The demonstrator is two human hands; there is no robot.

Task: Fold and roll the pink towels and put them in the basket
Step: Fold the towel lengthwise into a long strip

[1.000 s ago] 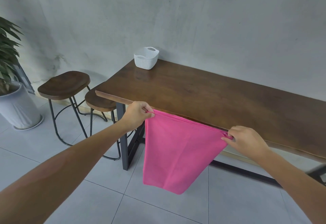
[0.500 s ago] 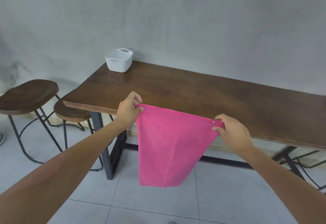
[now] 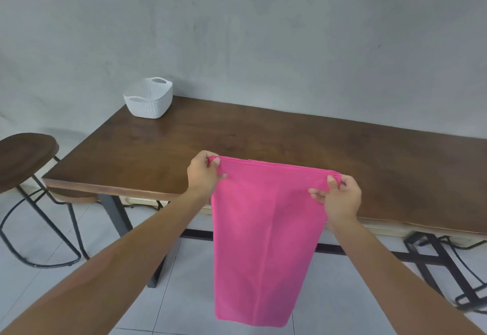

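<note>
Since a second ago: we have stepped in toward the table (image 3: 263,134), so our hands now hold the towel's top edge over its near side rather than out in front of it.
Towel (image 3: 263,229): pink, already doubled, hanging flat from that edge in front of the table, its lower end over the floor.
Left hand (image 3: 203,174): pinching the left top corner.
Right hand (image 3: 340,197): pinching the right top corner.
Basket (image 3: 148,97): white, at the far left corner of the table, well apart from the towel.
Meaning: we judge the towel is about to be laid down for folding and rolling; nothing is in the basket that we can see.
</note>
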